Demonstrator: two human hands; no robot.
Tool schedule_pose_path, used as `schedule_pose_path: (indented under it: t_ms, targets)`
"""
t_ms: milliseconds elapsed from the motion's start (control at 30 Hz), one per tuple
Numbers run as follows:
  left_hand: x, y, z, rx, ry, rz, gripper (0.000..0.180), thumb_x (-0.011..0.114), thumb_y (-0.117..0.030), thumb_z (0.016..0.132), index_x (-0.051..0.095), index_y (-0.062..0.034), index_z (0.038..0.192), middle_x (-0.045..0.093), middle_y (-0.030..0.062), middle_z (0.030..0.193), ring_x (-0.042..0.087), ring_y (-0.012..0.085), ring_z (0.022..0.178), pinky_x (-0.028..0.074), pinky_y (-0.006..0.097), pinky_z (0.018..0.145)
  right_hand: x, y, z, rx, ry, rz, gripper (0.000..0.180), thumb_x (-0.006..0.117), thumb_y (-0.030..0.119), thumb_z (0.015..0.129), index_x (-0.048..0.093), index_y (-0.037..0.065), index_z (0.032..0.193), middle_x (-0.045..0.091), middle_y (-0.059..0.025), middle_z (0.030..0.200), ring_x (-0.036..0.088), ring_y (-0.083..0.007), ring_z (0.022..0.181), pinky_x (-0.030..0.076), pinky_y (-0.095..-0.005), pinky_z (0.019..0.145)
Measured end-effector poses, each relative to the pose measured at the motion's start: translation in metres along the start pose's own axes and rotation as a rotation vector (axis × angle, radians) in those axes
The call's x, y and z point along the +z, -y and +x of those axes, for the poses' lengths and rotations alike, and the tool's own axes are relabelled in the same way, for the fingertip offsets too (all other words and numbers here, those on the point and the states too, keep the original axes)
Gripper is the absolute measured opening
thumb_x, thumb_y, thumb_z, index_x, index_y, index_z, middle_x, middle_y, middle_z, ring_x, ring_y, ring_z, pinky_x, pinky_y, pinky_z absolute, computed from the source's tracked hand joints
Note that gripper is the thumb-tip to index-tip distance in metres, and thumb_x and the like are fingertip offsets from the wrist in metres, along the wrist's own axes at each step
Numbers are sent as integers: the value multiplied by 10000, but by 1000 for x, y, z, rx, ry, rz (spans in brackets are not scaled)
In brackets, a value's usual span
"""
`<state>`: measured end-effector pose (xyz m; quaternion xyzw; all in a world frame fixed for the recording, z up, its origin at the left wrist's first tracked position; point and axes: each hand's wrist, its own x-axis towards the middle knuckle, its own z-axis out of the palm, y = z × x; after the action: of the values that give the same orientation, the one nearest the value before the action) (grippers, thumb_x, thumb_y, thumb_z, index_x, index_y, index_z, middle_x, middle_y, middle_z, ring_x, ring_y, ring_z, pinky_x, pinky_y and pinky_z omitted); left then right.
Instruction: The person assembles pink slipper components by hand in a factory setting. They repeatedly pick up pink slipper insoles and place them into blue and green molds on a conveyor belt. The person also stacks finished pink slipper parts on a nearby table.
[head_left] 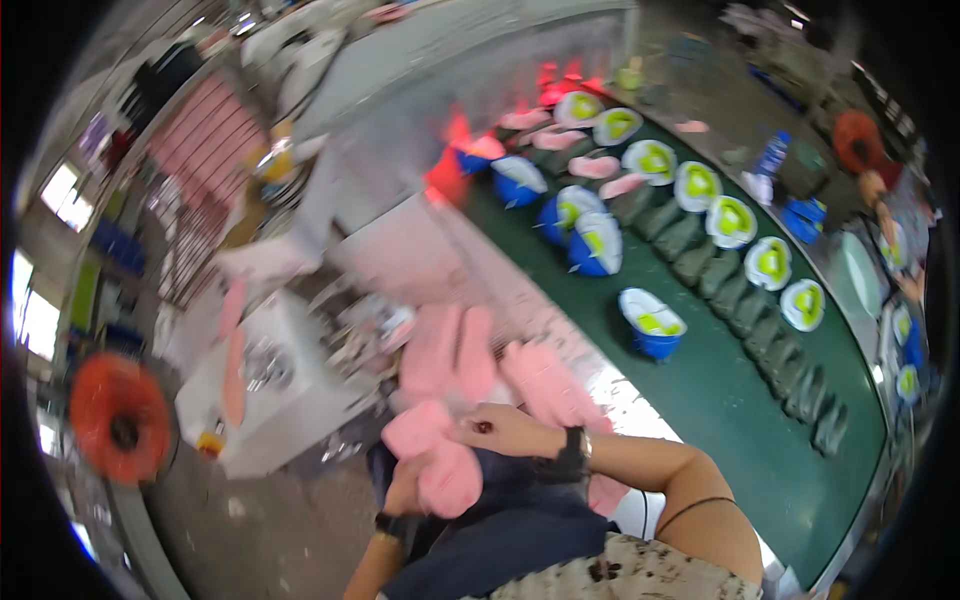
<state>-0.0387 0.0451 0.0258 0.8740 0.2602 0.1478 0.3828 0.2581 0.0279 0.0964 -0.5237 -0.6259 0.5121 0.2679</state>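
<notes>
Low in front of my body, a pink insole-shaped foam piece (pixel 450 482) is gripped along its left edge by my left hand (pixel 407 487). Its upper end (pixel 418 430) reaches toward the stacks. My right hand (pixel 510 432) comes in from the right with its fingers closed at the edge of that upper end; the fingertips are blurred. Just beyond my hands lie stacks of pink insoles (pixel 432 350), and another pink stack (pixel 550 382) rests to the right, beside my right wrist.
A green conveyor belt (pixel 700 430) runs along the right, carrying blue-and-white shoe-shaped pieces with yellow-green patches (pixel 655 325) and a row of dark shoe-shaped pieces (pixel 760 325). At left stand a white box-like machine (pixel 270 385) and an orange round fan (pixel 120 418). Another person's arm (pixel 885 225) shows far right.
</notes>
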Motion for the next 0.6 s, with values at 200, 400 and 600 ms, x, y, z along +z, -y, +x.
schedule_pose_path:
  t_ms: [200,400,600]
  targets:
    - [-3,-71,1,-928,-473,-1610,354,585,-161,913,517,-29,1234,601,103,1142,581,263,1098,467,397,971,27,-14,36,111,-362,509,283,696,277,856,609,8,852,564,-35,677,518,-74,629,441,-299,550]
    - [-13,-100,-29,-793,-244,-1632,486,513,-145,878,435,64,1310,555,195,1266,541,292,1177,408,410,1042,-15,-12,144,123,-487,419,422,717,318,816,584,-14,1039,625,-89,781,608,-166,687,481,-310,569]
    - [-8,-97,-50,-746,-217,-1706,521,516,-156,864,416,88,1313,536,210,1294,530,298,1195,388,403,1061,-32,16,115,-37,-709,-307,491,672,289,802,531,7,1179,647,-161,912,628,-349,830,496,-438,699]
